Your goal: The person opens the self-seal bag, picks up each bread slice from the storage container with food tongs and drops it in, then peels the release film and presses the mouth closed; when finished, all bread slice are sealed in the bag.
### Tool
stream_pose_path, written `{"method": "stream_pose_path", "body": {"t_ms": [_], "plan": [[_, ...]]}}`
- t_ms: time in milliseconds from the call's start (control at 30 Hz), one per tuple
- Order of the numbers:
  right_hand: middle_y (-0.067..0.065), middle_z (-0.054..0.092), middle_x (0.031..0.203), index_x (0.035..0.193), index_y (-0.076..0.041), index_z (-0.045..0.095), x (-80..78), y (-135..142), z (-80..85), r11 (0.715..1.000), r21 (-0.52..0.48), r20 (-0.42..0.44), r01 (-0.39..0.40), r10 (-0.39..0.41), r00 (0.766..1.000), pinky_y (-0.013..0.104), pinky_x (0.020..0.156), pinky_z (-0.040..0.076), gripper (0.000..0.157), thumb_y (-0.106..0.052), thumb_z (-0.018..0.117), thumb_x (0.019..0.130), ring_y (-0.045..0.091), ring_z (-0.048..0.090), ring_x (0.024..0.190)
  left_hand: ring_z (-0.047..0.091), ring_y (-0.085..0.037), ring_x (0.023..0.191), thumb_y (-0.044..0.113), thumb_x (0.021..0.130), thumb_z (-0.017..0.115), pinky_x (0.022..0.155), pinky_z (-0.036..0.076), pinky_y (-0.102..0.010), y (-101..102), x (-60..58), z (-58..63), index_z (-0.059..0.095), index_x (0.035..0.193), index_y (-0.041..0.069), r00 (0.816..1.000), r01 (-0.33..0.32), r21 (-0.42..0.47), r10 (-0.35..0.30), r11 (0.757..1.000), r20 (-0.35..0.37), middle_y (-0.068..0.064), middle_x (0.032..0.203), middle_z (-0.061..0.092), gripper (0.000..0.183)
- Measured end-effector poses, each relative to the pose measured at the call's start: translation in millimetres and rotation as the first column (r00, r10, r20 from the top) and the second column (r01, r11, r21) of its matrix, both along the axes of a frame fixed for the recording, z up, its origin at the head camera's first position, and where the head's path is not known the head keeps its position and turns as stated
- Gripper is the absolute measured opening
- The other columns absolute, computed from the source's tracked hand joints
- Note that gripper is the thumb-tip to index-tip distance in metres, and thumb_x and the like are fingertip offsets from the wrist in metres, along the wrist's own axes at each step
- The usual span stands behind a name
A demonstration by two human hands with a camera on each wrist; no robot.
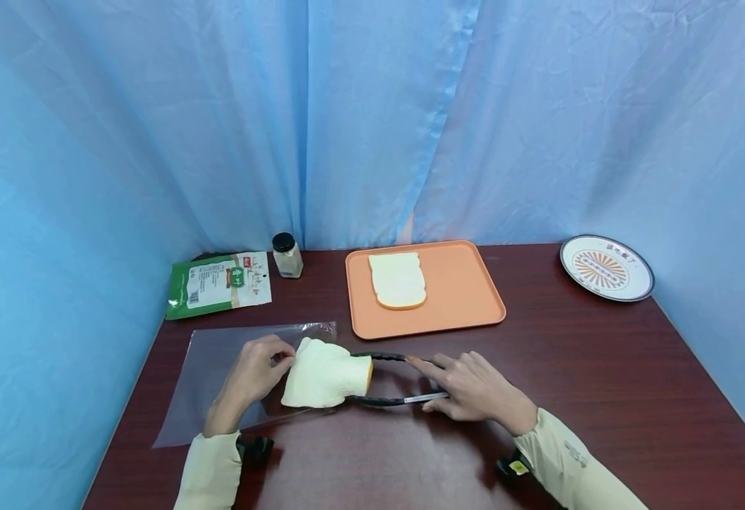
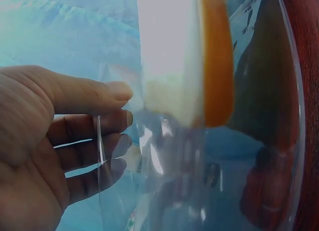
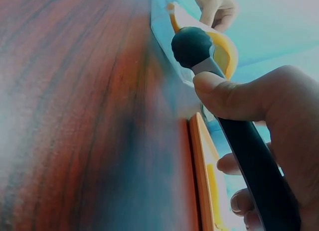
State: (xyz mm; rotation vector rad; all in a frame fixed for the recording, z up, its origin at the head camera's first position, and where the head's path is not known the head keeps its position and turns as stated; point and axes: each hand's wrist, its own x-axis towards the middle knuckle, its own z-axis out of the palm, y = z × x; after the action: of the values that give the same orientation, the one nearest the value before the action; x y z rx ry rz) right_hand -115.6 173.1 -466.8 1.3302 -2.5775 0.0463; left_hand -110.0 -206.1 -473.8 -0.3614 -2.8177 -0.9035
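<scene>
My right hand (image 1: pixel 474 386) grips black tongs (image 1: pixel 379 401) with pale metal showing near the fingers. Between the tong tips a white bread slice (image 1: pixel 318 379) with an orange-brown crust is squeezed and bent, its wide end facing left. A clear plastic bag (image 1: pixel 209 361) spreads beneath and left of the bread. Thumb and fingers of my left hand (image 1: pixel 254 372) pinch thin film at the bread's left end; in the left wrist view the film (image 2: pixel 164 191) overlaps the bread's lower end. From the right wrist view, the thumb presses along the tongs (image 3: pixel 254 166).
Behind the bread, an orange tray (image 1: pixel 462 283) carries another bread slice (image 1: pixel 399 278). A green-and-white pouch (image 1: pixel 219 283) and a black-lidded jar (image 1: pixel 287 258) stand at the back left. A patterned white plate (image 1: pixel 607 268) lies at the far right. Blue curtains (image 1: pixel 372 127) surround the dark table.
</scene>
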Motion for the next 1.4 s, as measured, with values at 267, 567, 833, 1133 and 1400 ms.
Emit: {"method": "stream_pose_path", "body": {"t_ms": [267, 567, 833, 1133, 1400], "plan": [[-0.001, 0.068, 0.093, 0.143, -0.019, 0.054, -9.8, -4.3, -2.8, 0.999, 0.007, -0.026, -0.039, 0.039, 0.999, 0.02, 0.045, 0.013, 0.076, -0.059, 0.073, 0.082, 0.007, 0.02, 0.044, 0.063, -0.011, 0.073, 0.004, 0.082, 0.078, 0.067, 0.053, -0.028, -0.7, 0.7, 0.4, 0.077, 0.086, 0.01, 1.0, 0.001, 0.001, -0.001, 1.0, 0.025, -0.001, 0.082, 0.07, 0.007], [0.002, 0.071, 0.099, 0.142, -0.02, 0.055, -13.6, -7.5, -2.4, 0.999, 0.051, -0.013, -0.012, 0.013, 1.0, 0.023, 0.043, 0.02, 0.075, -0.059, 0.074, 0.081, 0.011, 0.026, 0.042, 0.066, -0.014, 0.075, 0.002, 0.081, 0.079, 0.066, 0.054, -0.029, -2.4, 1.8, 3.6, 0.077, 0.085, 0.008, 0.999, 0.029, 0.013, -0.029, 0.999, -0.026, -0.002, 0.082, 0.071, 0.007], [0.002, 0.071, 0.1, 0.142, -0.021, 0.055, -12.6, -12.4, -0.6, 0.995, 0.096, 0.015, 0.016, -0.017, 1.0, 0.025, 0.043, 0.025, 0.076, -0.06, 0.074, 0.08, 0.013, 0.03, 0.042, 0.063, -0.014, 0.073, 0.0, 0.078, 0.081, 0.065, 0.052, -0.029, 2.5, 3.8, 8.1, 0.077, 0.083, 0.008, 0.995, 0.048, -0.032, -0.051, 0.998, -0.086, -0.002, 0.082, 0.07, 0.01], [0.002, 0.07, 0.097, 0.142, -0.021, 0.055, -11.8, -13.1, -1.4, 0.996, 0.09, 0.013, 0.023, -0.024, 1.0, 0.027, 0.043, 0.028, 0.077, -0.06, 0.074, 0.079, 0.015, 0.033, 0.042, 0.063, -0.015, 0.073, -0.001, 0.076, 0.082, 0.067, 0.054, -0.033, 4.2, 4.4, 10.5, 0.076, 0.081, 0.007, 0.988, 0.044, -0.082, -0.055, 0.996, -0.146, -0.001, 0.08, 0.068, 0.012], [0.001, 0.07, 0.099, 0.142, -0.02, 0.054, -13.1, -12.0, -4.0, 0.999, 0.026, -0.024, -0.04, 0.041, 0.999, 0.025, 0.044, 0.024, 0.078, -0.06, 0.075, 0.079, 0.013, 0.031, 0.043, 0.063, -0.014, 0.072, -0.001, 0.075, 0.083, 0.067, 0.054, -0.032, 2.6, 4.5, 8.5, 0.076, 0.081, 0.008, 0.986, 0.059, -0.05, -0.066, 0.997, -0.156, -0.001, 0.078, 0.069, 0.013]]}}
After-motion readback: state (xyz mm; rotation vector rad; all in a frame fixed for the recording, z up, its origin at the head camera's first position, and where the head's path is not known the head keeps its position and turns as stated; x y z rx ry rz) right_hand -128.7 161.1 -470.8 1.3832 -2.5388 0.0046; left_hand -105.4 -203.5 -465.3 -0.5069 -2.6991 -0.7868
